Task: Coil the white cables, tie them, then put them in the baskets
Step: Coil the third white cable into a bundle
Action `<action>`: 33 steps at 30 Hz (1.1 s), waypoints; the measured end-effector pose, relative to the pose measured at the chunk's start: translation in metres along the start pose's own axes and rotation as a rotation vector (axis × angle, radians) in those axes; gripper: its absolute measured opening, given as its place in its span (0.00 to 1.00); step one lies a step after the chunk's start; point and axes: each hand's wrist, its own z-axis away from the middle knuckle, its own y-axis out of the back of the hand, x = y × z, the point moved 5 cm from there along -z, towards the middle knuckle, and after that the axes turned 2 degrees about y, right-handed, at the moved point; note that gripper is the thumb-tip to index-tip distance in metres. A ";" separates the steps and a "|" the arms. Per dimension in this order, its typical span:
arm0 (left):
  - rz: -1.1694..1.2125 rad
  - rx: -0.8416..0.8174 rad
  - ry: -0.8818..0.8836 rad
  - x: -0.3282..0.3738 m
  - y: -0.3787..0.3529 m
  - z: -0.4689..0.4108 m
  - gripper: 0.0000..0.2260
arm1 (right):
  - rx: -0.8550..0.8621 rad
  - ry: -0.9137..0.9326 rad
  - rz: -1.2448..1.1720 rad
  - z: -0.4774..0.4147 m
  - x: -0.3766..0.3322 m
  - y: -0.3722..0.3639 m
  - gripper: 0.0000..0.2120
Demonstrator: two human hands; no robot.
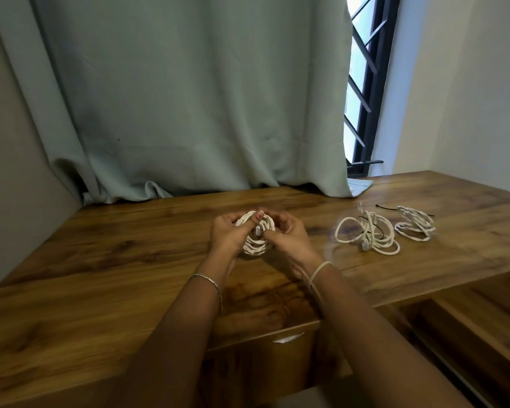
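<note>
I saw left hand (228, 231) and right hand (286, 231) both gripping coiled white cable (258, 244) above wooden desk (100, 275) middle; judged it light, floppy, springy; I'd pinch across all loops

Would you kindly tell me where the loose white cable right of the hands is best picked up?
Take the loose cable at its middle, where the strands bunch and cross, pinching from above. Its loops splay flat on the table to either side, so a hold there would probably lift them together. The right hand is nearer, though it now holds the coiled cable.
</note>
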 end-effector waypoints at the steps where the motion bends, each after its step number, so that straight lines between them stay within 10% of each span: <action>1: 0.005 0.004 0.009 -0.001 0.000 0.001 0.07 | 0.015 0.001 0.008 0.000 0.001 0.001 0.21; 33: 0.006 -0.119 0.290 -0.023 0.021 -0.009 0.20 | -0.157 0.074 0.420 0.001 0.012 0.000 0.25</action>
